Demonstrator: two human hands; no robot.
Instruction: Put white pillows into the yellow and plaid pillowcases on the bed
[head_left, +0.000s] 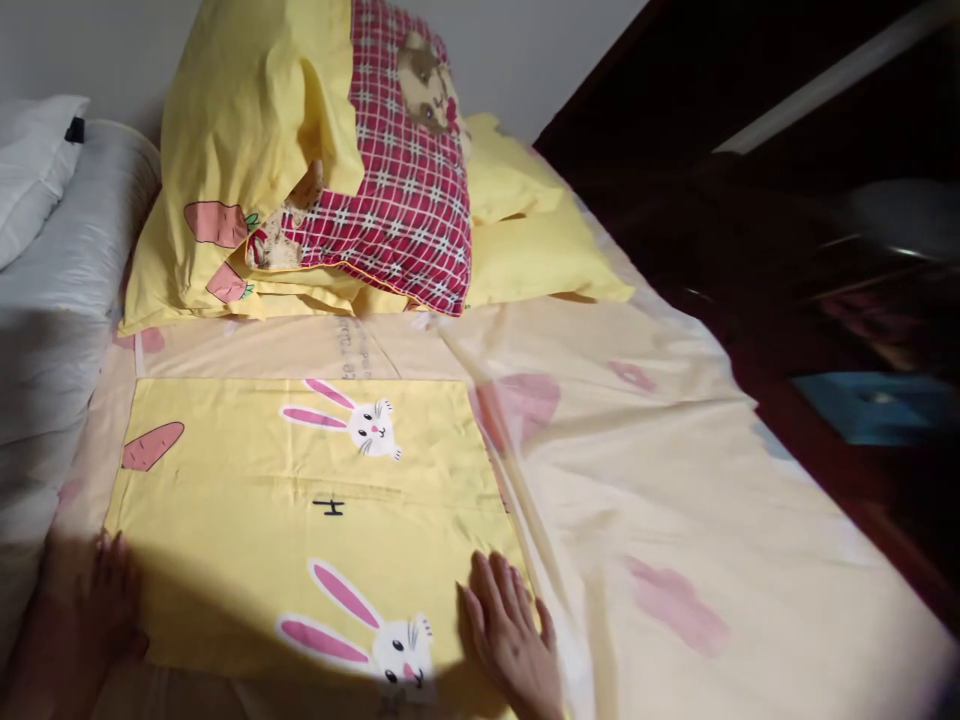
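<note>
A yellow pillowcase point(300, 500) printed with rabbits and carrots lies flat on the bed in front of me. My left hand point(97, 600) rests open at its near left corner, fingers spread and pressed on the cloth. My right hand point(510, 630) lies flat and open on its near right edge, fingers stretched forward. Neither hand holds anything. The pillowcase sits on a pale sheet point(675, 480) turned inside out, with faint pink prints showing through.
Yellow pillows point(240, 150) and a red checked one point(405, 190) are stacked at the head of the bed. A white quilt and pillow point(45, 260) lie along the left. Dark furniture point(825, 200) stands close to the bed's right edge.
</note>
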